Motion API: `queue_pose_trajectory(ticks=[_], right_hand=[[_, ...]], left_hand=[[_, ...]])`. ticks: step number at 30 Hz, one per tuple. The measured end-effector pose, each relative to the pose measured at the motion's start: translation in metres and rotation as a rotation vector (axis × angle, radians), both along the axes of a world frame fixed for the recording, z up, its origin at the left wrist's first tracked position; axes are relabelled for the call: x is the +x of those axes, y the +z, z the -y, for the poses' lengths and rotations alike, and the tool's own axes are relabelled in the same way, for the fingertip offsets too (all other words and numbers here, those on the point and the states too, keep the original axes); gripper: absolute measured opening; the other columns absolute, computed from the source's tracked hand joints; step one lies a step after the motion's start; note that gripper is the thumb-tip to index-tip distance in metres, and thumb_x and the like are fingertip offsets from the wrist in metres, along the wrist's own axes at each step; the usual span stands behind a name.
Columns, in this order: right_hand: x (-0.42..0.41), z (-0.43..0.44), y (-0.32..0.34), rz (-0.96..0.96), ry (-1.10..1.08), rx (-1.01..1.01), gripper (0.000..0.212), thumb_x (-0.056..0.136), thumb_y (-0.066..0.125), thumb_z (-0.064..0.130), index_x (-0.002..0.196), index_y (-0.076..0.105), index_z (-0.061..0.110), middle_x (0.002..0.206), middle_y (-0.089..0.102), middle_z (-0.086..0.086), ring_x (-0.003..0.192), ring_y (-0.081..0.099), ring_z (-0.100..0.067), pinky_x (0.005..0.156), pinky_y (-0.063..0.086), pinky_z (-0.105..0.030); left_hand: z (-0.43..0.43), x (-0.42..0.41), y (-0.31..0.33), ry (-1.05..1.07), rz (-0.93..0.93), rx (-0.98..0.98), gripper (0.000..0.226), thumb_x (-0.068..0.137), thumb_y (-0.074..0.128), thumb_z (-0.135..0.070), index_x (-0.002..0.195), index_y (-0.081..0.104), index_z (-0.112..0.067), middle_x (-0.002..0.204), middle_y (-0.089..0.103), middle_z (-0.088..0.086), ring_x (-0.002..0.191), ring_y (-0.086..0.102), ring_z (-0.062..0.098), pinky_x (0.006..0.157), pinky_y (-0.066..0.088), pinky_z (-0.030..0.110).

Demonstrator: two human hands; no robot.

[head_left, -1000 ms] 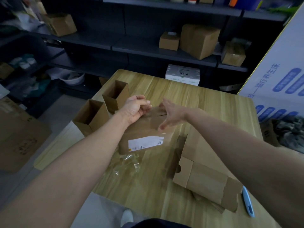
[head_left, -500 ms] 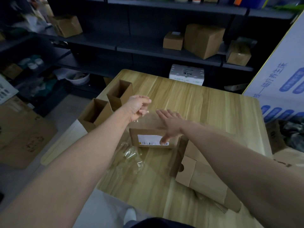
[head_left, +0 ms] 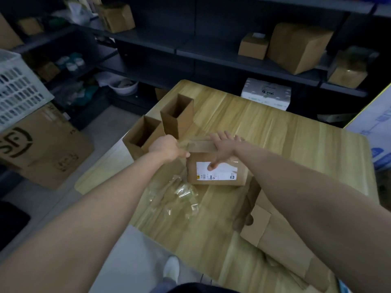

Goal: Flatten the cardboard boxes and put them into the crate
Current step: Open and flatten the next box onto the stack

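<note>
hands meet on a labelled cardboard box [head_left: 215, 166] standing near the middle of the wooden table [head_left: 296, 144]. right hand [head_left: 222, 149] lies flat over the box's top, fingers straight and spread toward the far edge, thumb pressing down on the white label [head_left: 222, 174] on the side that faces the camera. left hand [head_left: 167, 146] sits at the box's upper left corner with its back to the camera and fingers curled under; its thumb touches the corner, but whether it grips a flap, tape or nothing at all cannot be told. the box is still a full box shape, not flat.

just left of it stand two open upright boxes, the farther one [head_left: 177, 115] taller in view, the nearer one [head_left: 143, 138] touching it and close to the table's left edge. crumpled clear plastic wrap [head_left: 179, 193] lies on the table in front of the labelled box. flattened cardboard [head_left: 275, 235] rests at the near right of the table, partly under the right forearm.

white lattice crate [head_left: 19, 89] sits at the far left, well apart from the table, above large cardboard sheets [head_left: 46, 149] on the floor. dark shelves [head_left: 211, 53] behind the table carry more closed boxes, and a white pack [head_left: 266, 94] sits just past the table's far edge.
</note>
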State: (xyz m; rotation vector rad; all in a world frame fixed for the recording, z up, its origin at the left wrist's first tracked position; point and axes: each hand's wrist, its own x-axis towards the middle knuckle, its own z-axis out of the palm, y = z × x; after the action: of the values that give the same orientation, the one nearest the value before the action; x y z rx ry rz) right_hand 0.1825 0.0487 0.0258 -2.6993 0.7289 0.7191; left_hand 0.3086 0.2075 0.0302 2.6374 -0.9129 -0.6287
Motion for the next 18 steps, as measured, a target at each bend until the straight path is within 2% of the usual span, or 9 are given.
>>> queue_pose_trajectory(ticks=[3,5,8,10,13,17,18], right_hand=[[0.019,-0.001,-0.003,-0.043,0.006,0.022,0.132,0.061,0.076,0.063,0.150,-0.016,0.033,0.159,-0.016,-0.002,0.146,-0.014,-0.027,0.113,0.001,-0.058],[0.028,-0.002,-0.008,-0.082,0.002,0.006,0.134,0.054,0.075,0.069,0.147,-0.018,0.039,0.160,-0.006,-0.002,0.147,-0.008,-0.032,0.113,0.009,-0.063],[0.033,-0.002,-0.016,-0.129,0.003,-0.005,0.136,0.047,0.073,0.073,0.145,-0.016,0.044,0.159,0.009,-0.004,0.145,0.001,-0.035,0.109,0.020,-0.063],[0.034,-0.002,-0.020,-0.112,0.011,0.000,0.134,0.046,0.073,0.073,0.145,-0.012,0.045,0.158,0.010,-0.001,0.145,0.004,-0.031,0.108,0.021,-0.063],[0.034,-0.002,-0.023,-0.084,0.018,0.020,0.129,0.048,0.074,0.071,0.146,-0.005,0.044,0.155,0.017,-0.004,0.143,0.014,-0.031,0.111,0.019,-0.060],[0.027,0.010,-0.011,0.019,0.017,0.001,0.133,0.033,0.070,0.076,0.143,0.002,0.046,0.147,0.024,-0.003,0.137,0.023,-0.036,0.109,0.025,-0.059],[0.025,0.014,-0.004,0.050,0.027,-0.022,0.132,0.035,0.071,0.074,0.144,0.003,0.043,0.146,0.024,-0.002,0.137,0.023,-0.035,0.110,0.023,-0.058]], left_hand=[[-0.001,0.006,0.000,0.003,0.189,0.034,0.051,0.073,0.072,-0.051,0.104,0.058,-0.013,0.098,0.063,0.002,0.089,0.059,0.024,0.067,0.045,0.032],[-0.005,0.011,-0.001,0.025,0.244,0.033,0.056,0.076,0.072,-0.047,0.112,0.050,-0.010,0.102,0.062,0.006,0.094,0.059,0.028,0.072,0.047,0.035],[-0.014,0.020,-0.002,-0.019,0.258,0.133,0.047,0.080,0.066,-0.051,0.105,0.055,-0.012,0.101,0.062,0.006,0.093,0.060,0.027,0.069,0.044,0.031],[-0.021,0.023,-0.005,-0.034,0.211,0.167,0.039,0.083,0.063,-0.050,0.092,0.064,-0.012,0.094,0.065,0.003,0.086,0.060,0.022,0.065,0.042,0.030],[-0.025,0.030,-0.011,0.027,0.068,0.068,0.025,0.086,0.064,-0.036,0.086,0.072,-0.012,0.086,0.068,0.002,0.079,0.062,0.019,0.066,0.048,0.030],[-0.030,0.044,-0.012,0.286,-0.128,-0.155,0.018,0.090,0.061,-0.021,0.081,0.069,-0.008,0.084,0.067,0.008,0.079,0.062,0.019,0.077,0.051,0.032],[-0.028,0.045,-0.013,0.348,-0.149,-0.198,0.015,0.089,0.062,-0.019,0.080,0.068,-0.009,0.085,0.067,0.008,0.080,0.062,0.020,0.077,0.050,0.032]])
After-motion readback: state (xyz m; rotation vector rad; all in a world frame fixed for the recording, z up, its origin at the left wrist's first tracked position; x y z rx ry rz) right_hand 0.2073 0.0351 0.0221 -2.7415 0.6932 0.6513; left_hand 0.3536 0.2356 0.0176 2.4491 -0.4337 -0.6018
